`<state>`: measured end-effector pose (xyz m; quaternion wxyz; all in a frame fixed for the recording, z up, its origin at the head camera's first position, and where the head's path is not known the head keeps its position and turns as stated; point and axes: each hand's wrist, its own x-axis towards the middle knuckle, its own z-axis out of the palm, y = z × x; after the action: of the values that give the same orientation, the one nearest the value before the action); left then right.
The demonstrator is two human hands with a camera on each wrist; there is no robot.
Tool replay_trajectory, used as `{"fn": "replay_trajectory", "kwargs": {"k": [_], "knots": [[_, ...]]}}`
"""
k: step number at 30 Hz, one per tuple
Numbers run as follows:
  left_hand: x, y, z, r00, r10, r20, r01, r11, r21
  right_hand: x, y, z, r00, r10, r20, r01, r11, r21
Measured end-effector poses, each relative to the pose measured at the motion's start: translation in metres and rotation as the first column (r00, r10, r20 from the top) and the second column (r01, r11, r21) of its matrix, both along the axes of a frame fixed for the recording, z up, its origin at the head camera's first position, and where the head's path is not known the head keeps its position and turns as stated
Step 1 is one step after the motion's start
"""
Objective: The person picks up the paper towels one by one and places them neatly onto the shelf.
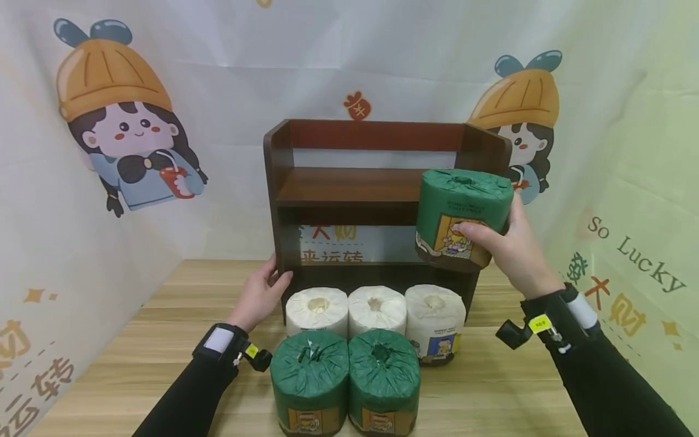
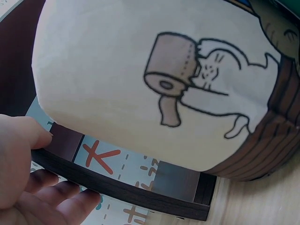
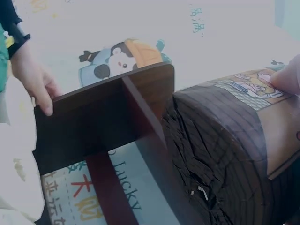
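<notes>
My right hand grips a green-wrapped toilet paper roll, raised in front of the right part of a dark brown two-tier shelf. The thumb lies over the roll's printed picture. In the right wrist view the roll's dark brown underside faces the camera. My left hand holds the shelf's left side panel low down, its thumb and fingers on either side of the panel edge. Close to that hand, a white-wrapped roll fills much of the left wrist view.
Three white-wrapped rolls stand in a row before the shelf. Two green-wrapped rolls stand nearer me, side by side. Everything rests on a light wooden table. A printed cloth hangs behind and at both sides.
</notes>
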<state>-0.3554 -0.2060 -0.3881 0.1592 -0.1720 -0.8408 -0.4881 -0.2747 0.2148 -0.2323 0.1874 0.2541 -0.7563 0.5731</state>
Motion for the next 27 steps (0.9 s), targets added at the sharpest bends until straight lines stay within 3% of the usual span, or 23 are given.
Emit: {"fn": "replay_trajectory", "kwargs": {"k": [13,22,27], "knots": [[0.000,-0.001,-0.001,1.000,0.006,0.009,-0.006,1.000,-0.010,-0.035,-0.009,0.033,0.992,-0.124,-0.016,0.124,0.992,-0.015],[0.000,-0.001,-0.003,1.000,0.009,0.019,-0.008,1.000,-0.009,-0.052,-0.011,0.034,0.972,-0.228,0.057,0.226,0.974,0.029],[-0.001,-0.001,-0.002,1.000,0.006,-0.005,-0.006,1.000,-0.017,-0.056,-0.014,0.034,0.943,-0.332,-0.021,0.332,0.935,0.128]]}}
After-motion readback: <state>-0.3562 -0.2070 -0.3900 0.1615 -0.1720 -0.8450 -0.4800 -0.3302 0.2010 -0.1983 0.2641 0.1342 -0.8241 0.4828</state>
